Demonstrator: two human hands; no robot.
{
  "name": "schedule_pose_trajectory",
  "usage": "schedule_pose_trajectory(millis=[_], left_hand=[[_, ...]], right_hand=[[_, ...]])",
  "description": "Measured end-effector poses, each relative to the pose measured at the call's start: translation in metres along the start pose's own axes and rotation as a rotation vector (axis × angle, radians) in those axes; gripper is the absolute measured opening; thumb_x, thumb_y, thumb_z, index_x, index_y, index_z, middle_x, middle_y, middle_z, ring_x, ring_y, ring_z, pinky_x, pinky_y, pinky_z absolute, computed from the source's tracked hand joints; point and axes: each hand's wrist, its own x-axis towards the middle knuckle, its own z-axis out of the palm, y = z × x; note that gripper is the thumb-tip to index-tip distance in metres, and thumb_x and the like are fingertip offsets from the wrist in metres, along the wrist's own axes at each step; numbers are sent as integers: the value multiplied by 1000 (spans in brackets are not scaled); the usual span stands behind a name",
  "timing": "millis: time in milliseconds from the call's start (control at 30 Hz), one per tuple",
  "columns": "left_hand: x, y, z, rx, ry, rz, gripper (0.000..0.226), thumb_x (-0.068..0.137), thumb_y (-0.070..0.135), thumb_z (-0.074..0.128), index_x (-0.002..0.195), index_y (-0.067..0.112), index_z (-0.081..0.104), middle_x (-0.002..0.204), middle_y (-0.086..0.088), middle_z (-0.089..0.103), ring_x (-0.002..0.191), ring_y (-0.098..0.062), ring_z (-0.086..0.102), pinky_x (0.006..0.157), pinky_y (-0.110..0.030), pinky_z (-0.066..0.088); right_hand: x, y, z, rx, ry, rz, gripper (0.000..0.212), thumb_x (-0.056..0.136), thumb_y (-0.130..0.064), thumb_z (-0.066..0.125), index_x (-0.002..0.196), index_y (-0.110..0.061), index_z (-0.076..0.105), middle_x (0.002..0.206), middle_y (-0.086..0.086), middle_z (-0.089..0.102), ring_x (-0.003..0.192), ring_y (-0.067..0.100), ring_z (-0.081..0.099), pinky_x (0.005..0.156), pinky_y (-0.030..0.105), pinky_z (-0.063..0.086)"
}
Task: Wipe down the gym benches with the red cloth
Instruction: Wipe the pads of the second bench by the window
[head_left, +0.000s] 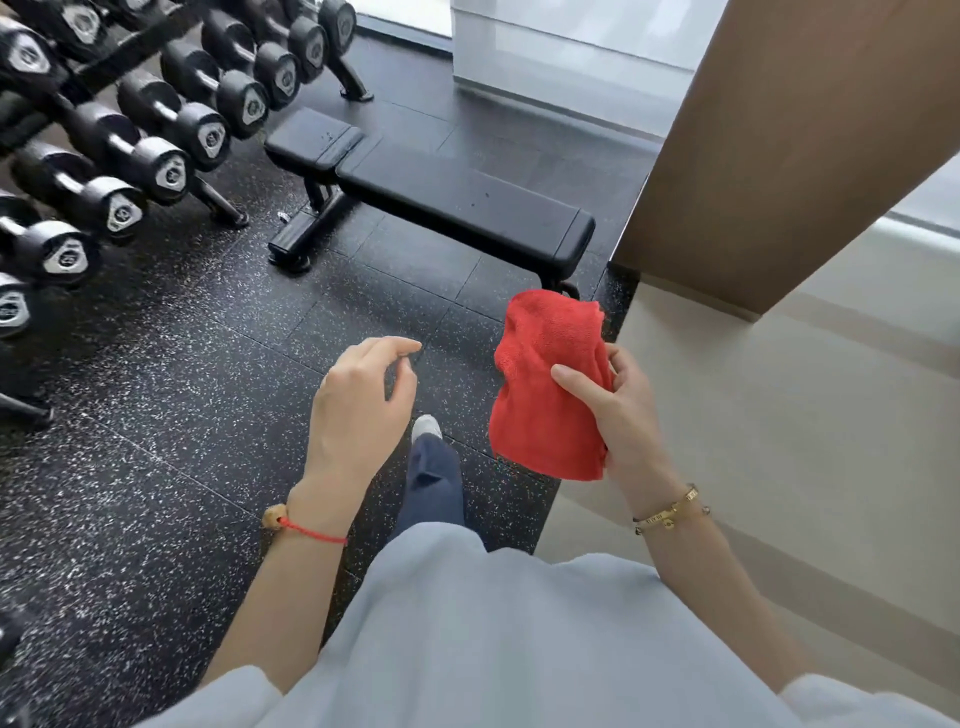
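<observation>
While our right hand grips the red cloth just short of the bench, our left hand hangs loosely curled, holding nothing; a dumbbell rack stands beside the bench.

left hand: near centre, palm down, fingers loosely curled, holding nothing | right hand: to its right, thumb and fingers gripping bunched red terry cloth
</observation>
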Motion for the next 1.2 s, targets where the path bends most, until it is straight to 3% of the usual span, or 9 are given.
schedule_pose_trajectory(millis=[167,333,567,833,967,1100,1200], left_hand=[[101,-34,-5,2,-12,12,24,95,14,53,114,16,68,112,2,70,105,-19,64,94,-38,52],[218,-75,-18,29,-40,90,23,94,12,55,112,16,69,109,2,70,102,-19,64,92,-39,53],[343,-108,-11,34,-112,178,22,93,12,56,111,16,69,108,3,70,101,-18,63,91,-36,52],[448,-122,28,-8,-174,196,22,94,12,55,111,16,69,109,4,70,103,-17,63,93,-37,51],[509,-124,61,4,-174,202,25,92,12,56,114,18,68,111,3,69,106,-16,60,92,-28,46],[577,-121,100,9,-181,224,25,92,10,56,114,15,68,111,-1,69,105,-19,61,92,-36,51],[625,-114,134,5,-200,243,26,93,8,55,114,13,68,111,-2,69,107,-20,61,94,-39,51]], right_hand=[[86,-23,49,2,49,-12,42,74,-18,81,110,-12,59,108,8,70,97,22,68,88,41,55],[170,-52,111,46,103,-46,38,71,-24,81,102,-18,60,104,3,70,92,18,68,86,39,55],[261,-77,174,63,184,-40,38,75,-18,80,107,-14,60,103,3,71,94,19,69,87,39,56],[355,-82,193,78,255,34,37,75,-18,81,105,-14,60,98,0,70,84,9,67,79,31,52],[419,-87,196,92,283,62,39,75,-17,80,107,-12,58,101,3,70,86,12,66,81,32,52],[492,-98,192,75,295,69,40,75,-18,80,108,-12,58,101,2,69,85,11,65,77,28,50],[546,-105,182,27,310,75,42,76,-19,80,109,-11,57,106,6,68,93,16,65,84,33,52]])
